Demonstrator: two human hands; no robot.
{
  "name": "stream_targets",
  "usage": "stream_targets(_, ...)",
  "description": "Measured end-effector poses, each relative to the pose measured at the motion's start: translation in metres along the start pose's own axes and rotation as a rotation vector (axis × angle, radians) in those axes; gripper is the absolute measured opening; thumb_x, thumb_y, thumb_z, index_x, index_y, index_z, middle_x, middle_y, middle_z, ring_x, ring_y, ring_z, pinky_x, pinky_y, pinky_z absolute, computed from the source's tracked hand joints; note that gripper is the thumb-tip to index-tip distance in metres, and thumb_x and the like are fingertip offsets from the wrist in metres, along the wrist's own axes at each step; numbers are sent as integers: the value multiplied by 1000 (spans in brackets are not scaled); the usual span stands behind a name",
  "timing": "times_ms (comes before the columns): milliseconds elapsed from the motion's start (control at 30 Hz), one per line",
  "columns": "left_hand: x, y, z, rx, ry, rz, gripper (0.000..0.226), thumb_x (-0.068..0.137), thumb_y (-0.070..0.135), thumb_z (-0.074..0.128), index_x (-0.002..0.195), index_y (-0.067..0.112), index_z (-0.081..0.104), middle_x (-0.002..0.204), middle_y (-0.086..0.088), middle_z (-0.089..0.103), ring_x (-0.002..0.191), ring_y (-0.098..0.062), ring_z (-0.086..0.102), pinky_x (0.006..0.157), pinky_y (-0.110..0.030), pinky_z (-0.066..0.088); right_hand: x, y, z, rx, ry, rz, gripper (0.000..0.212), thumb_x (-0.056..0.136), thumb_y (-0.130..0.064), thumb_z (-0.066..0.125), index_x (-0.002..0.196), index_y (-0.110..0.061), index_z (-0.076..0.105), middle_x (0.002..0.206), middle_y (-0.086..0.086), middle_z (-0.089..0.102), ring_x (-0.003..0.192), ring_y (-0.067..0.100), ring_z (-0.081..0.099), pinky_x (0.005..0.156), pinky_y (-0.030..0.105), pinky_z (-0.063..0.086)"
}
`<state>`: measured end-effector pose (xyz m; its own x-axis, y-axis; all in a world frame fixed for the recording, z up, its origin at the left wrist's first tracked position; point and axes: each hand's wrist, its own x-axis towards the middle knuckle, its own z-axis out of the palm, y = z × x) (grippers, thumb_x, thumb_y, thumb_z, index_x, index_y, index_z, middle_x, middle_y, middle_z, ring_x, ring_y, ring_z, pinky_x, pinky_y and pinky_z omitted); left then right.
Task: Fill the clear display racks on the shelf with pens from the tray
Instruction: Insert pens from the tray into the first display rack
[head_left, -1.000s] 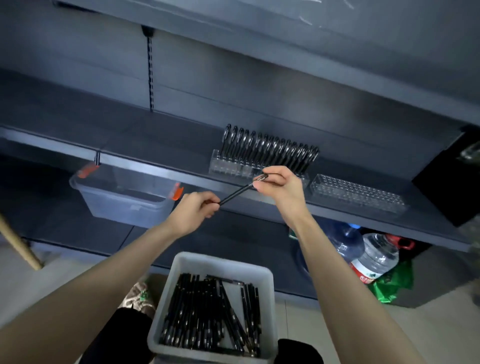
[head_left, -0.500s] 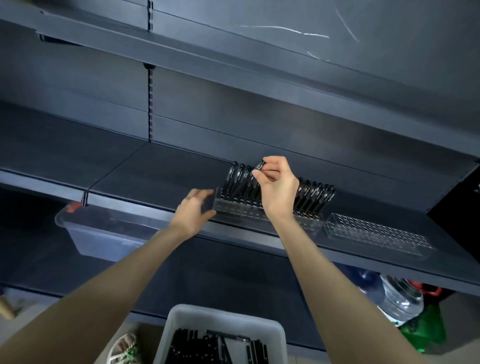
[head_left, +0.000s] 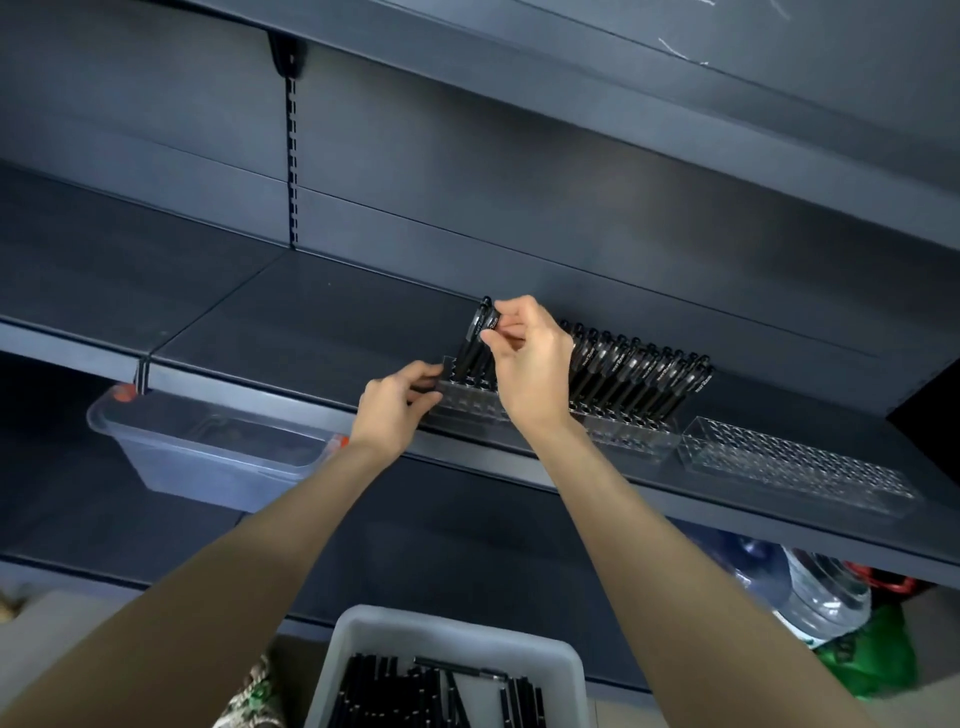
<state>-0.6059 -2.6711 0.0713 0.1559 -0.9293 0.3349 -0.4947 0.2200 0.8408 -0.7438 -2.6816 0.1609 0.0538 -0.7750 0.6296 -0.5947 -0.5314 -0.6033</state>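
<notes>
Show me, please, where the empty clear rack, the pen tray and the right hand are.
empty clear rack (head_left: 800, 467), head view, middle of its gridded top.
pen tray (head_left: 457, 634), head view, bare white far rim.
right hand (head_left: 535, 374), head view, back of the hand.

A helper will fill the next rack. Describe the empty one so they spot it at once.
On the dark shelf stand two clear racks. The empty rack is the right one. Its neighbour holds a row of black pens; this one holds none.
</notes>
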Motion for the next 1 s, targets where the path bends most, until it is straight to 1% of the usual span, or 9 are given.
stream_targets(133,0,1,-1,-8,0,10,31,86,9,65,116,11,63,104,-4,68,84,-16,65,90,-30,50,5,-1,4,-47,-44,-1,22,82,5,66,102,-2,63,90,11,64,79,18,61,75,24,50)
stream_targets(267,1,0,-2,8,-14,-4,31,86,8,65,116,12,63,103,-5,68,85,-17,65,91,-33,50,9,-3,8,-93,-139,27,24,82,7,64,104,-3,64,85,3,57,77,15,57,77,26,51)
stream_targets(367,1,-1,-2,7,-23,-13,31,85,8,66,116,13,63,101,-3,68,84,-17,66,91,-35,51,7,-2,11,-104,-137,38,25,83,9,63,104,-4,64,86,2,55,76,13,56,77,27,51)
stream_targets(533,3,4,-5,15,-77,-47,39,84,7,67,122,15,59,105,-3,67,89,-16,66,92,-37,50,2,-3,10,-106,-116,23,25,82,6,64,104,-6,63,87,1,55,77,21,61,76,39,53)
stream_targets(633,-6,9,-10,-2,-95,-62,51,85,8,66,132,16,50,111,0,61,97,-12,61,94,-25,46,-3,-6,7,-102,-125,56,31,85,3,63,113,-10,61,92,0,54,79,21,61,77,42,53)
stream_targets(667,-11,11,-12,4,-94,-58,52,85,8,66,134,16,48,111,0,59,98,-11,58,91,-21,44,-6,-8,5,-91,-123,74,34,85,2,63,116,-11,59,95,0,54,79,20,61,78,42,53)
stream_targets(733,-24,13,-18,23,-83,-47,48,87,9,64,133,14,49,113,-4,60,98,-10,56,88,-18,42,-14,-12,-1,-64,-105,102,37,85,1,63,120,-11,57,97,2,56,79,20,61,79,42,53)
stream_targets(900,-72,3,-24,104,-84,-71,37,89,17,61,125,13,56,112,-6,64,101,-15,60,93,-29,45,-67,-7,-15,-43,-144,207,32,86,-8,65,117,-12,57,100,4,62,86,18,62,83,41,52)
stream_targets(1000,-118,-14,-20,172,-198,-122,39,89,18,61,127,11,55,117,-9,62,106,-19,59,94,-32,46,-125,10,-16,-48,-242,299,27,86,-15,68,112,-10,60,101,6,65,90,19,62,84,42,51)
